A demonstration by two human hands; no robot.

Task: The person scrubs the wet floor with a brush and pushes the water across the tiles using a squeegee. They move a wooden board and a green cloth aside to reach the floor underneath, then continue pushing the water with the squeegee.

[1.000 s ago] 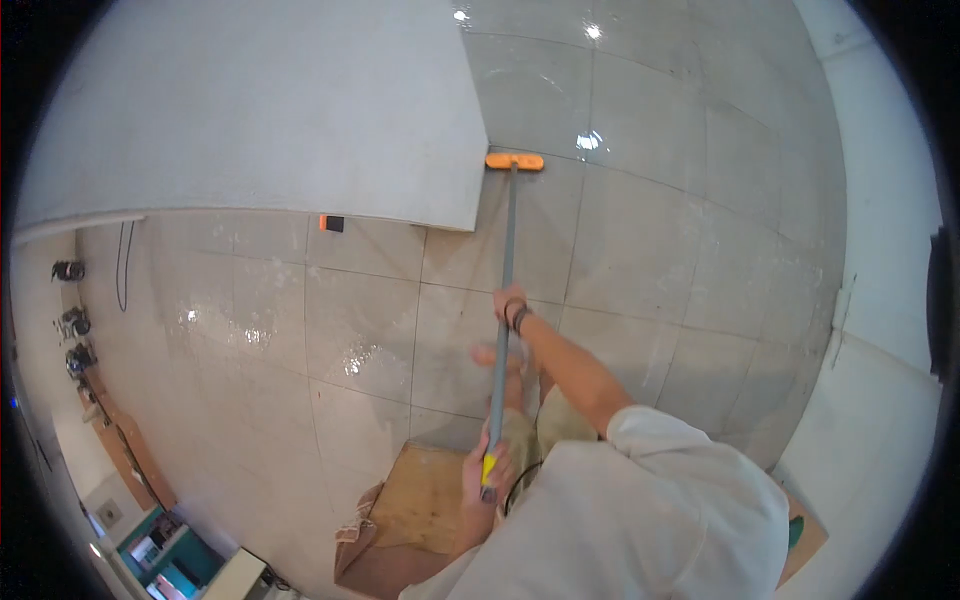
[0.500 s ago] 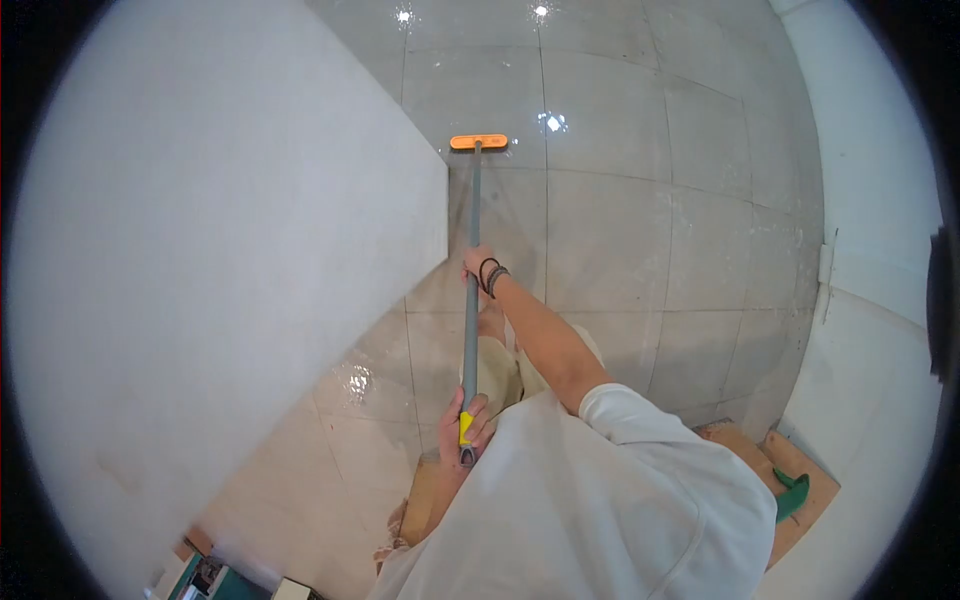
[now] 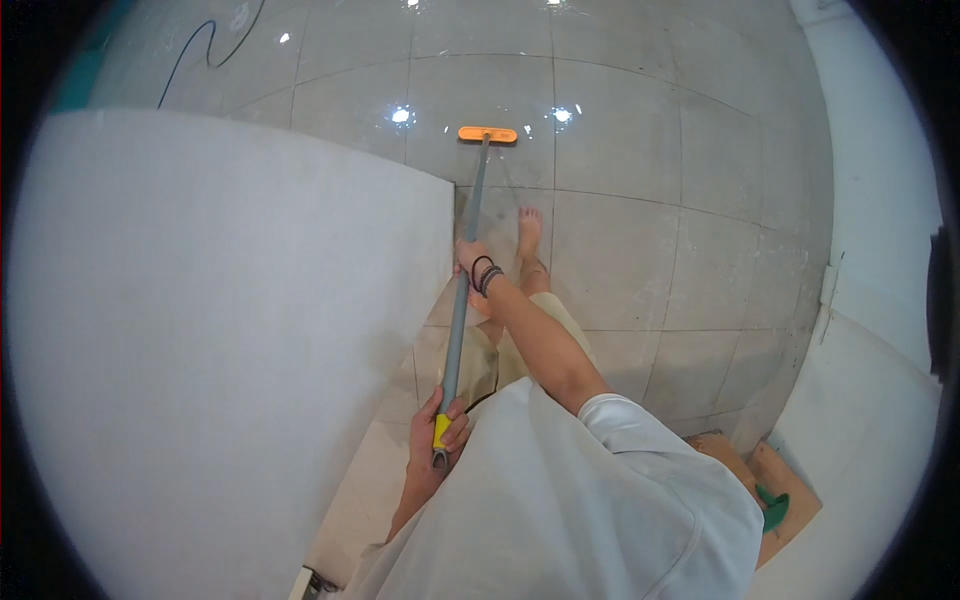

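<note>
on the tiled floor: mop stretched forward, wet sheen ahead

at the left edge of the view a large pale slab (image 3: 220, 340) fills most of the frame, its top corner reaching just beside the mop handle; what lies under it is hidden. just right of that slab, the left hand (image 3: 437, 432) is curled tight around the yellow grip at the near end of the mop handle (image 3: 462, 290), fingers wrapped over it. further up the same grey shaft the right hand (image 3: 470, 265) is closed around it too, with dark bands on the wrist. the handle runs forward across the floor (image 3: 620, 230) to the orange mop head (image 3: 488, 133), which lies flat on a tile well ahead of the person, near the far edge of the view. a bare foot (image 3: 528, 232) stands just right of the shaft.

judging by the shine, the tiles around and beyond the mop head look wet and glossy with bright light spots, so that stretch seems covered. the tiles toward the right wall (image 3: 880, 250) look duller and smeared, which suggests they are left to do. at the lower right corner cardboard (image 3: 790, 480) lies on the floor.
</note>
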